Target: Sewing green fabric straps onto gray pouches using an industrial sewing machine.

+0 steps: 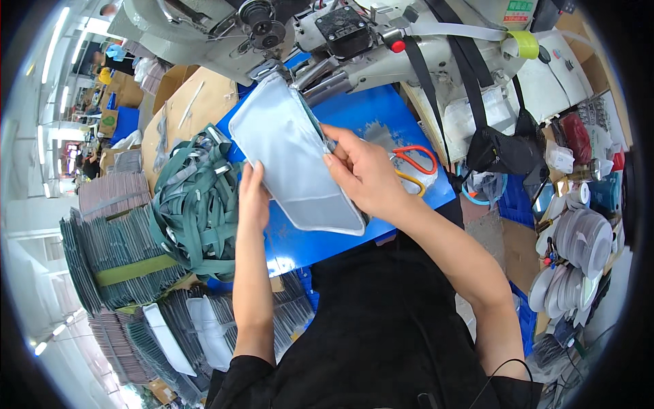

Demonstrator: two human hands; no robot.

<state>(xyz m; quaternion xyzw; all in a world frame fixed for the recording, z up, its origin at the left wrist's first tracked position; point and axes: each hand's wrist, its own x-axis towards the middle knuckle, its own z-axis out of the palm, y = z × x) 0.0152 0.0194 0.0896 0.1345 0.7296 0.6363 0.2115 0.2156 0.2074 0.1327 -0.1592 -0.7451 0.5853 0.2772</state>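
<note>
A flat, light grey fabric panel (289,150) with a pale bound edge and a darker band near its lower end slants across the blue work surface (303,249). Its far corner lies under the head of a sewing machine (266,41). My right hand (368,170) grips the panel's right edge, thumb on top and fingers curled, partly hidden, at the side. Along the left edge rests my left hand (254,198), its fingers stretched out and touching the panel. Scissors with red and yellow handles (417,161) lie just right of my right hand.
Left of the panel is a heap of green straps (197,204). Bundled stacks of folded fabric pieces (129,252) stand farther left. Black straps (470,75) hang from the machine at right, above a black bag (507,151). White spools (582,238) stand far right.
</note>
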